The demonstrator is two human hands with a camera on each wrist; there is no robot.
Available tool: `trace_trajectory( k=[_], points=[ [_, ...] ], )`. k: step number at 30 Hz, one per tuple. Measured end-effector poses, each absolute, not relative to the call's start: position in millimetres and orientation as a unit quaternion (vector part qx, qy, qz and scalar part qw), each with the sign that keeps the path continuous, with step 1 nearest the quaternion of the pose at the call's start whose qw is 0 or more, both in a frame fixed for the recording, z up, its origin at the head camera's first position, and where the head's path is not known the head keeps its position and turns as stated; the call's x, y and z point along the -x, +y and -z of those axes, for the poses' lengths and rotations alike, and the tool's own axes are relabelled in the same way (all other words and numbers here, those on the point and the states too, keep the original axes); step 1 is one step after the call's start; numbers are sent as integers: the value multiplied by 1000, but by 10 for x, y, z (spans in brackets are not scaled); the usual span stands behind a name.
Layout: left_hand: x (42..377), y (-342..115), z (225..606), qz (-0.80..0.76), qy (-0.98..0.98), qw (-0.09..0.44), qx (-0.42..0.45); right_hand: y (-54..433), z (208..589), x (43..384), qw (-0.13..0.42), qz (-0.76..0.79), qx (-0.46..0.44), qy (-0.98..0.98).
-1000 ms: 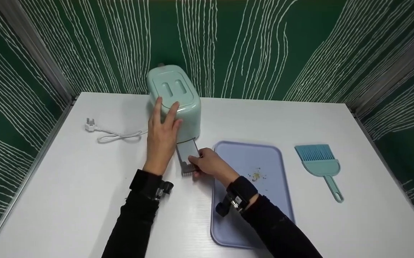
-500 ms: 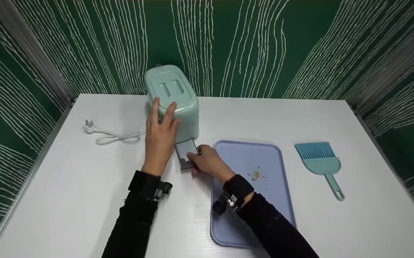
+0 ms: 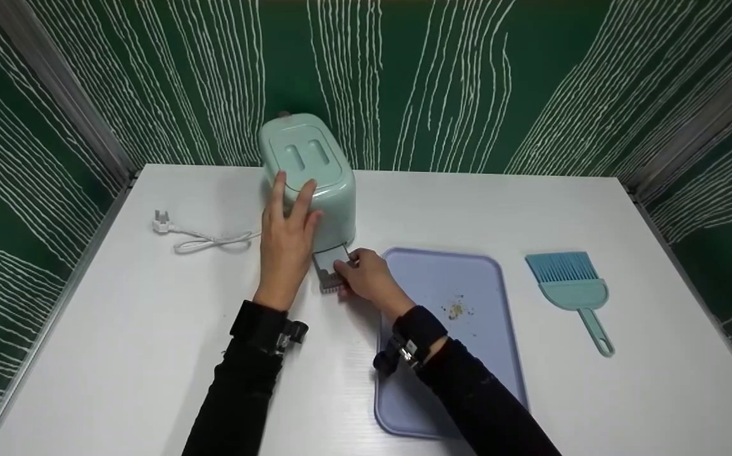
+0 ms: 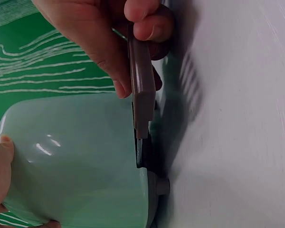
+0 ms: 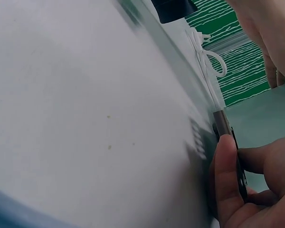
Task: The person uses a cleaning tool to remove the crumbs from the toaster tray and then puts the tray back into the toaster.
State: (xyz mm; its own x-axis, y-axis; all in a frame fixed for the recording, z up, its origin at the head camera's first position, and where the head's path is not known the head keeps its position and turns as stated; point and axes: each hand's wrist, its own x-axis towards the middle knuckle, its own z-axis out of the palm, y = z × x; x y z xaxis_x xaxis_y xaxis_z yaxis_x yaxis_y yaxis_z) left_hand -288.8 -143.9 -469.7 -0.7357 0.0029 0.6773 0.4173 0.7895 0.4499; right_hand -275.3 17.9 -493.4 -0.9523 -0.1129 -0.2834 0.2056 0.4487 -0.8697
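Note:
A mint-green toaster [image 3: 306, 149] with two recessed ovals on its lid stands near the back of the table. My left hand [image 3: 285, 250] rests on its near end, fingers spread and fairly straight. From the toaster's base a grey crumb tray [image 3: 330, 261] sticks out partway. My right hand [image 3: 369, 275] pinches the crumb tray's outer end between thumb and fingers. In the left wrist view the tray's thick end [image 4: 143, 76] stands just off the tabletop, at the toaster's lower edge; its inner part is hidden inside.
A lavender tray [image 3: 448, 272] with crumbs [image 3: 456, 309] lies right of the toaster, under my right forearm. Beyond it lies a teal brush [image 3: 572, 288]. A white power cord [image 3: 214, 240] with its plug is at left. Green walls enclose the table.
The crumb tray has slid farther into the toaster, with my right hand moving forward with it. My left hand keeps its place on the toaster.

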Motion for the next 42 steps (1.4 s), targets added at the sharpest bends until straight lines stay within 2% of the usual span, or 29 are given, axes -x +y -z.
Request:
trace_trajectory(
  k=[7,14,23,42],
  points=[
    [2885,-1438,4693,298,-882,344,119,169,4943,2759,131,506,-28,852],
    [2881,-1439,4688,306,-885,331,115,155,4948,2755,137,541,-40,829],
    [2877,-1439,4693,296,-882,344,125,120,4950,2759,149,624,-66,765],
    [2871,-1439,4685,302,-881,343,120,98,5003,2822,137,682,-101,711]
  ],
)
